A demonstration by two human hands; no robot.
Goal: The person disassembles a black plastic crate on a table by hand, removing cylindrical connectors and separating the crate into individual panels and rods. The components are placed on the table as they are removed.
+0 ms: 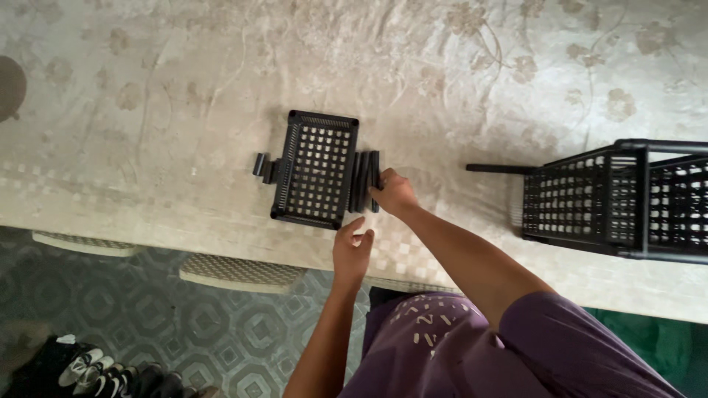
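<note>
Purple cloth of the person's shirt fills the near edge of the view, its lower part cut off by the frame. To the left, on the patterned floor, a heap of dark shoes (96, 368) is partly cropped and hard to sort into pairs. Two woven chair seats (240, 273) poke out from under the table (147, 110), the rest of each hidden beneath the top.

The left hand (352, 250) hovers at the table's near edge, just beside the near right corner of the black tray (317, 171); its fingers are loosely curled and hold nothing, and whether a fingertip touches the tray cannot be told. The right hand (393, 193) reaches further in and pinches the black tubes (364, 180), its fingertips hidden behind them.

The tray lies flat in the middle of the table on a pale cloth with a faded flower pattern. It is a rectangular plastic piece with a gridded bottom and slotted rims. The tubes lie side by side, touching its right edge; a few shorter black pieces (264, 167) sit at its left edge, too small to make out clearly.

Well apart to the right stands a black lattice rack (612, 199), cut off by the frame, with one loose black rod (501, 169) jutting from it.
</note>
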